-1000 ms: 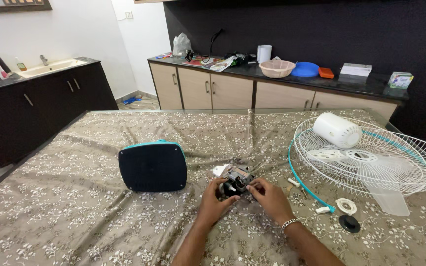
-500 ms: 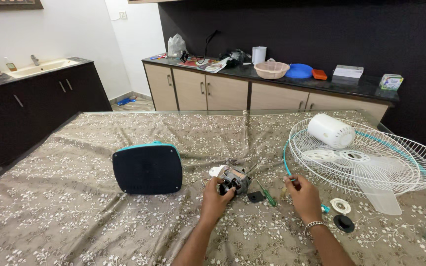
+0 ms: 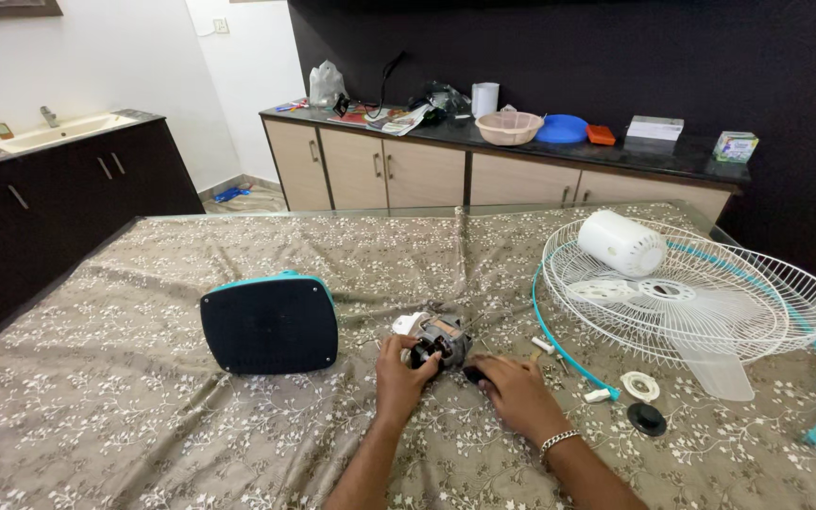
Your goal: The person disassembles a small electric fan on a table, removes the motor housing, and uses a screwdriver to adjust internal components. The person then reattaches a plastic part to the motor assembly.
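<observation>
Motor [image 3: 434, 338] sits near the middle of the cloth-covered counter [image 3: 125, 416], a small grey and black block with a white piece at its left end. Left hand [image 3: 402, 378] is wrapped round its near side, fingers curled on it. Right hand [image 3: 514, 393] lies just beside it, palm down, fingers closed over a small dark part [image 3: 473, 374] touching the cloth. Left of the hands stands a dark panel with a teal rim [image 3: 270, 323]. To the right lies a white wire fan guard [image 3: 710, 293] with a white cylinder [image 3: 621, 243] resting on it. Near the guard's edge sit a white ring [image 3: 639, 385] and a black cap [image 3: 647, 419].
</observation>
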